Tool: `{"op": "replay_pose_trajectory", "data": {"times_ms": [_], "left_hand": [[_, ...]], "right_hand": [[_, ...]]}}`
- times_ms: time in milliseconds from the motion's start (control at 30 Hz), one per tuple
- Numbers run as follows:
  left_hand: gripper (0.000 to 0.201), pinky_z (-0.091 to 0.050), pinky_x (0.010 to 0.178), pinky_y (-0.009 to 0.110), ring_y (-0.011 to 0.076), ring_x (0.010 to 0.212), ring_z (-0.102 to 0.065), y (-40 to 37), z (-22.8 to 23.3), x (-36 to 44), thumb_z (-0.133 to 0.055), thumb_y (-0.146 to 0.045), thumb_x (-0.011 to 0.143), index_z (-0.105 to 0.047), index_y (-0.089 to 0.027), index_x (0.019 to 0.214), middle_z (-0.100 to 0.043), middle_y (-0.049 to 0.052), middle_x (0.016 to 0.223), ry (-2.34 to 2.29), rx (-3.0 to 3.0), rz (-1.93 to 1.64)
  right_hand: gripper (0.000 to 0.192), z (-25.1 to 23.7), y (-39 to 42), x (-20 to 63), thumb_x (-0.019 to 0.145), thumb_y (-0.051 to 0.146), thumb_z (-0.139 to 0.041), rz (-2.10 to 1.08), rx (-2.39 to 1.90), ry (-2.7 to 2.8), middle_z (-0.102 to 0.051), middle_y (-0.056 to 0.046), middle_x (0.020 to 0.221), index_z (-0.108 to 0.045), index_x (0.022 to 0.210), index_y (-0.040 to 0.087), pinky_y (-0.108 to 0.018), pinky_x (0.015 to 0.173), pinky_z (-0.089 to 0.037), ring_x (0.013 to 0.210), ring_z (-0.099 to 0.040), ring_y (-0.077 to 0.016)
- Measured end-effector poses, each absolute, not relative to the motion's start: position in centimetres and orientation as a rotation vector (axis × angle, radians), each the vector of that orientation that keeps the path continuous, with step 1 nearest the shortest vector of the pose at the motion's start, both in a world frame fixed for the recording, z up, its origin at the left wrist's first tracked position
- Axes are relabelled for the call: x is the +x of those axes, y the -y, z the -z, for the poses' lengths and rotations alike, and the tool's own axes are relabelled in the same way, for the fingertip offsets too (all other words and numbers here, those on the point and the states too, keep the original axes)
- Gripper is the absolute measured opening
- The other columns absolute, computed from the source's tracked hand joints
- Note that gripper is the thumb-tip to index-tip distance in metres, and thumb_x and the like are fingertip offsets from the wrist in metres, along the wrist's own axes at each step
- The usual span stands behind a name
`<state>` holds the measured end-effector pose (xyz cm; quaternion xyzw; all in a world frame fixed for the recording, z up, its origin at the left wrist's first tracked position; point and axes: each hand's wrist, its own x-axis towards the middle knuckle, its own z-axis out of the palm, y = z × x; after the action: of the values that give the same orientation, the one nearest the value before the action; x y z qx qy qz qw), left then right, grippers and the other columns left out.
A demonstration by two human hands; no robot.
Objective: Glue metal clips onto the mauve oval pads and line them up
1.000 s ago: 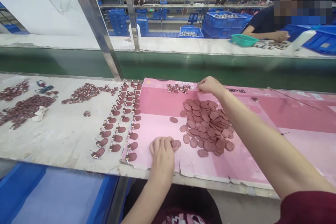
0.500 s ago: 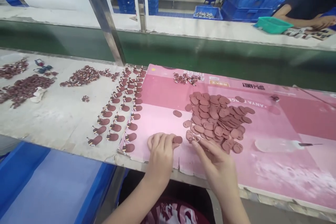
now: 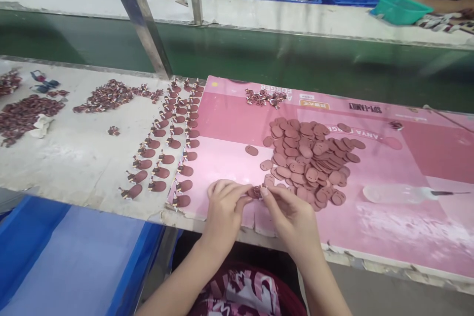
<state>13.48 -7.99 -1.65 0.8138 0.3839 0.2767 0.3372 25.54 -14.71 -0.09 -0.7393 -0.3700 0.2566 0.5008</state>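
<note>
My right hand (image 3: 292, 217) has come back from the far clips; both hands' fingers now pinch one tag (image 3: 255, 191) at the worktop's near edge, left hand (image 3: 224, 207) steadying. Clip probably between them.

hands: left hand (image 3: 222, 205) and right hand (image 3: 292, 215) pinch 1 tag (image 3: 255, 191)
pile: tags (image 3: 314, 158) just beyond, on pink sheet (image 3: 229, 158)

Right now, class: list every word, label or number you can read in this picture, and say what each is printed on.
"ANYA" (upside down): on the pink cardboard sheet, partly hidden by the pile of brown oval tags.
"FORGER" (upside down, partly covered): same sheet, far edge.
Black lettering near the far edge, ending in "FAMILY": upside down, only partly legible.
Small orange label: too blurred.
</note>
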Motion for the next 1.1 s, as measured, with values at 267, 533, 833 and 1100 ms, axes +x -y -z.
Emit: {"op": "replay_pose_trajectory", "data": {"times_ms": [267, 533, 833, 1100], "left_hand": [[0.018, -0.041, 0.085, 0.039, 0.0178, 0.081, -0.062, 7.88, 1.53, 13.51, -0.065, -0.008, 0.082, -0.072, -0.023, 0.090, -0.076, -0.002, 0.082, -1.035, 2.066, -0.721], [0.018, -0.041, 0.084, 0.038, 0.0175, 0.080, -0.062, 7.95, 1.53, 13.53, -0.066, -0.007, 0.081, -0.073, -0.022, 0.088, -0.076, -0.002, 0.080, -1.041, 2.060, -0.737], [0.019, -0.041, 0.087, 0.039, 0.0179, 0.080, -0.062, 7.91, 1.43, 13.55, -0.065, -0.008, 0.081, -0.073, -0.024, 0.086, -0.075, -0.002, 0.080, -1.063, 2.023, -0.683], [0.019, -0.041, 0.088, 0.039, 0.0180, 0.080, -0.062, 7.89, 1.34, 13.56, -0.066, -0.007, 0.080, -0.073, -0.024, 0.084, -0.075, -0.002, 0.080, -1.073, 1.997, -0.669]], "right_hand": [[0.026, -0.11, 14.45, 25.37, 0.081, 0.042, -0.060, -0.612, -1.826, 0.961, -0.071, -0.006, 0.072, -0.072, 0.077, 0.020, -0.029, 0.060, -0.056, 0.065, -0.067, -0.0199], [0.027, -0.03, 14.60, 24.92, 0.083, 0.044, -0.058, -0.538, -1.875, 1.005, -0.072, -0.006, 0.072, -0.070, 0.079, 0.020, -0.029, 0.059, -0.056, 0.062, -0.067, -0.0193], [0.029, 0.33, 14.65, 24.92, 0.085, 0.044, -0.055, -0.527, -1.905, 1.045, -0.073, -0.007, 0.078, -0.069, 0.082, 0.019, -0.031, 0.064, -0.056, 0.069, -0.070, -0.0213], [0.027, 0.36, 14.83, 24.72, 0.087, 0.042, -0.054, -0.435, -1.886, 1.100, -0.071, -0.007, 0.077, -0.069, 0.081, 0.019, -0.030, 0.062, -0.054, 0.066, -0.066, -0.0194]]}}
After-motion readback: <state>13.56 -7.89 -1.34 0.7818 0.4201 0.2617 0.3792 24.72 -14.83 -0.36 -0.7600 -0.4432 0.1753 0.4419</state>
